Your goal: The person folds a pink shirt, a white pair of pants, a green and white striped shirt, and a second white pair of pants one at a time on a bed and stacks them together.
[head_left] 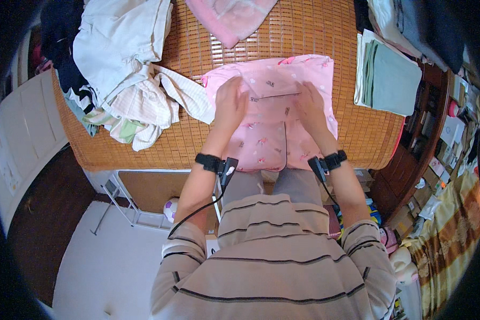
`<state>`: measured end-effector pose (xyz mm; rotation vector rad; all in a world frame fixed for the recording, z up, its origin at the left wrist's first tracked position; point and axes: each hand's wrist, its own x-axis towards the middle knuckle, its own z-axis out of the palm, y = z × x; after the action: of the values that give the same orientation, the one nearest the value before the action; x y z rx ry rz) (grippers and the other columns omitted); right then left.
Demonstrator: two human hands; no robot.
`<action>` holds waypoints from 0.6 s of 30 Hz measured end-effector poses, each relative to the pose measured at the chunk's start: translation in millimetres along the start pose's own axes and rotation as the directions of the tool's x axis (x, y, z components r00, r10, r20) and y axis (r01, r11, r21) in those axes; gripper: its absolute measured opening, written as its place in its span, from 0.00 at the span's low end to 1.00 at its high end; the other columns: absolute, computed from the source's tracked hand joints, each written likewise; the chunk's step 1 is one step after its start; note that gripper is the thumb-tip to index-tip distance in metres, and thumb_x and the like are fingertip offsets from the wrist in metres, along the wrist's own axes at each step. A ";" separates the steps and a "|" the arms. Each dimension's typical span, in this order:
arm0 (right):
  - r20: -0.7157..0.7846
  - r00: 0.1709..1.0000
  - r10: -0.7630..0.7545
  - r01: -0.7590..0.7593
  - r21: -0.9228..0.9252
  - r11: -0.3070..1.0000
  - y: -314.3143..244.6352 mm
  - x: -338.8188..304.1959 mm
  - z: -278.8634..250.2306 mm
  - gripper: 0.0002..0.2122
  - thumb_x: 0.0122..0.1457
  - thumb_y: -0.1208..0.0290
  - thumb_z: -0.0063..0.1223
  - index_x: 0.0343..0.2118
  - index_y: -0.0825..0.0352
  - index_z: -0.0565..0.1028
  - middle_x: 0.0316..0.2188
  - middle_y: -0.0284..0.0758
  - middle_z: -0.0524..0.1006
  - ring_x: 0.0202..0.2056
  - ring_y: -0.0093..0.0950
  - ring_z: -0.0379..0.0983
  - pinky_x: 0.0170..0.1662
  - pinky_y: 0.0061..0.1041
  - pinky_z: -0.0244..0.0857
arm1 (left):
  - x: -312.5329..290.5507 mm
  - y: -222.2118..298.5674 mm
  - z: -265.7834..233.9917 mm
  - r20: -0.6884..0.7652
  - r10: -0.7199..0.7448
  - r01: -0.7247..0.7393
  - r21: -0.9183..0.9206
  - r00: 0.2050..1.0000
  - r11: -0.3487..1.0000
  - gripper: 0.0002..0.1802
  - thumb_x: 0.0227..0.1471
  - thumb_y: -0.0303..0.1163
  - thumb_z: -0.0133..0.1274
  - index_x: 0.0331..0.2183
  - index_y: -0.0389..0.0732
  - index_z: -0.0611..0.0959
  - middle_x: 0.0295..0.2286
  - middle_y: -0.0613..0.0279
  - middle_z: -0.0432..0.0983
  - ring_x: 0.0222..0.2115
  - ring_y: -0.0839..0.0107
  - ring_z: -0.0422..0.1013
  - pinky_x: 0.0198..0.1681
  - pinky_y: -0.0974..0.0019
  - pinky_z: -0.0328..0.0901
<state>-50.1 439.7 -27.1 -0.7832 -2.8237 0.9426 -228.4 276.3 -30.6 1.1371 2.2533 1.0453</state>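
A thin pink garment (264, 114) with small printed figures lies spread at the near edge of the mat, right in front of me. Its upper part is folded over in a flap, and its lower end reaches the mat's edge by my legs. What kind of garment it is, I cannot tell. My left hand (231, 101) rests on the left side of the cloth, fingers pointing away from me. On the right side my right hand (310, 104) touches the cloth with fingers stretched out. Each wrist wears a black strap with a small cabled device.
A woven bamboo mat (181, 42) covers the surface. White and striped clothes (125, 58) lie heaped at the left. Folded pale green cloth (392, 77) lies at the right, below darker clothes. A fluffy pink cloth (232, 18) is at the far side. Shelves and boxes stand right.
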 end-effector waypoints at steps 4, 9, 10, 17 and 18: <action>-0.150 0.951 0.271 -0.267 0.046 0.963 37.2 -81.4 -8.2 0.25 0.43 0.70 0.54 0.48 0.64 0.62 0.43 0.45 0.63 0.45 0.42 0.59 0.48 0.37 0.52 | -66.6 -13.0 -6.1 -0.209 -0.314 0.289 -0.145 0.926 0.946 0.21 0.40 0.29 0.50 0.40 0.33 0.69 0.35 0.47 0.66 0.38 0.52 0.61 0.44 0.57 0.55; -0.053 0.793 0.608 -0.609 -0.028 0.792 78.9 -188.8 -21.8 0.23 0.37 0.67 0.60 0.38 0.67 0.66 0.32 0.40 0.70 0.36 0.37 0.65 0.42 0.35 0.57 | -165.8 -27.1 -6.8 -0.257 -0.519 0.555 0.087 0.815 0.828 0.22 0.40 0.37 0.53 0.35 0.32 0.69 0.31 0.49 0.63 0.35 0.56 0.59 0.41 0.58 0.53; -0.057 0.793 0.606 -0.609 -0.029 0.793 88.2 -207.8 -21.6 0.23 0.37 0.67 0.60 0.38 0.67 0.66 0.32 0.40 0.70 0.36 0.37 0.65 0.42 0.35 0.57 | -181.5 -25.7 -4.4 -0.205 -0.624 0.654 0.142 0.754 0.743 0.24 0.40 0.40 0.54 0.35 0.32 0.69 0.33 0.50 0.62 0.35 0.57 0.58 0.42 0.59 0.53; 0.082 0.729 0.680 -0.683 0.155 0.714 93.9 -263.6 -3.9 0.18 0.38 0.65 0.62 0.28 0.70 0.69 0.21 0.39 0.71 0.23 0.29 0.67 0.29 0.27 0.62 | -236.9 4.9 25.7 -0.135 -0.671 0.677 0.286 0.729 0.678 0.31 0.35 0.49 0.57 0.33 0.34 0.68 0.32 0.47 0.60 0.38 0.50 0.55 0.43 0.54 0.51; 0.111 0.724 0.681 -0.686 0.215 0.695 92.9 -262.4 -1.7 0.17 0.39 0.65 0.61 0.27 0.71 0.68 0.21 0.38 0.71 0.23 0.29 0.67 0.29 0.27 0.62 | -239.5 7.8 31.9 -0.133 -0.708 0.714 0.266 0.693 0.648 0.33 0.34 0.49 0.58 0.34 0.33 0.67 0.34 0.46 0.60 0.39 0.50 0.54 0.44 0.54 0.50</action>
<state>219.8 376.7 -53.8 -1.8580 -2.3356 1.3353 -64.2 99.2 -39.4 0.2192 2.5709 0.3852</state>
